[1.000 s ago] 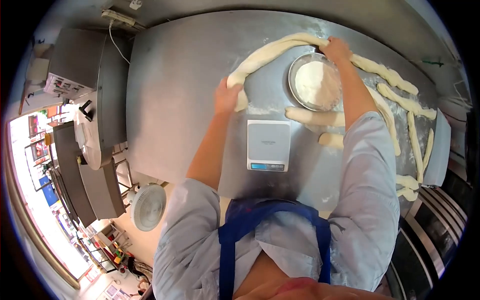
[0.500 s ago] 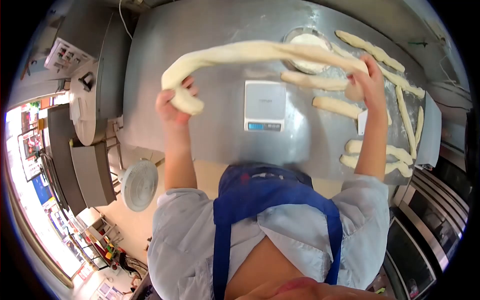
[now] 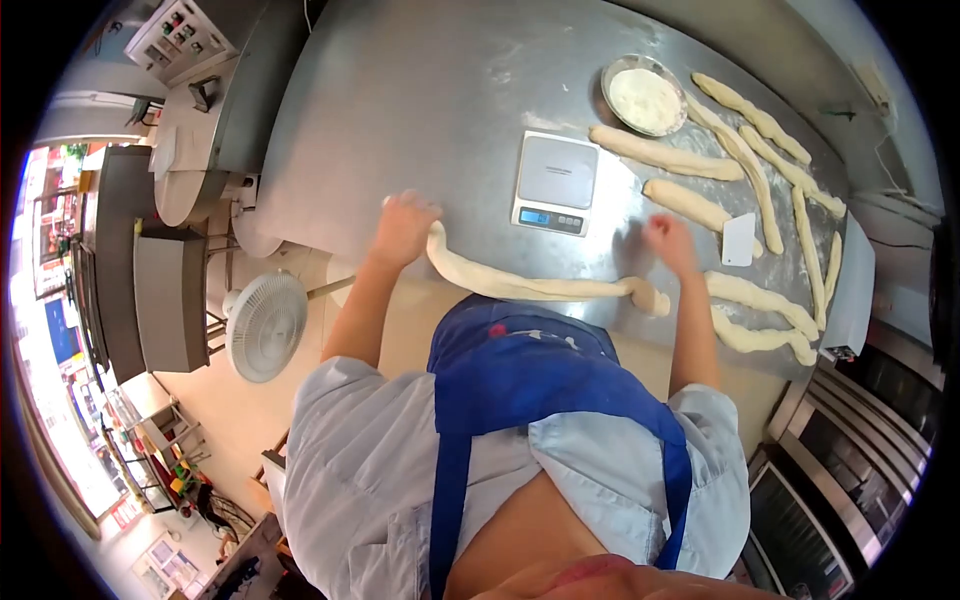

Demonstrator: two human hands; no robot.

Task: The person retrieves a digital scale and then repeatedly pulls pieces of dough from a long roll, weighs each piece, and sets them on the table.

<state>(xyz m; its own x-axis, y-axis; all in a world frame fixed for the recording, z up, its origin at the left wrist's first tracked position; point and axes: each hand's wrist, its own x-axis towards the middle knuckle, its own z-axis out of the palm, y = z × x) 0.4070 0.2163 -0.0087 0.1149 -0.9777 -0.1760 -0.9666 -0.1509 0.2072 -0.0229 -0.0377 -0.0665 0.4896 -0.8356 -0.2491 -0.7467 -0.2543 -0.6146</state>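
A long pale dough rope [image 3: 530, 288] stretches in front of me along the table's near edge, its left part curving upward. My left hand [image 3: 405, 228] is curled at the rope's left end and closed on it. The rope's other end is folded over, with a darker patch. Apart from the dough, my right hand [image 3: 668, 243] is above and just right of that folded end, its fingers smeared by motion. Beyond the rope is a white digital scale [image 3: 557, 178] with a lit display. A white dough scraper [image 3: 738, 240] rests on a dough piece to the right.
On the metal table [image 3: 400, 110], a metal bowl [image 3: 645, 95] of flour stands beyond the scale. Several dough strips [image 3: 665, 155] lie across the right side, with loose flour around them. A white fan [image 3: 266, 325] stands left of me, and ovens [image 3: 850, 450] are at the right.
The dough rope has come down from the air toward me and now runs along the table's front edge. My right hand has released its end; my left hand has moved right.
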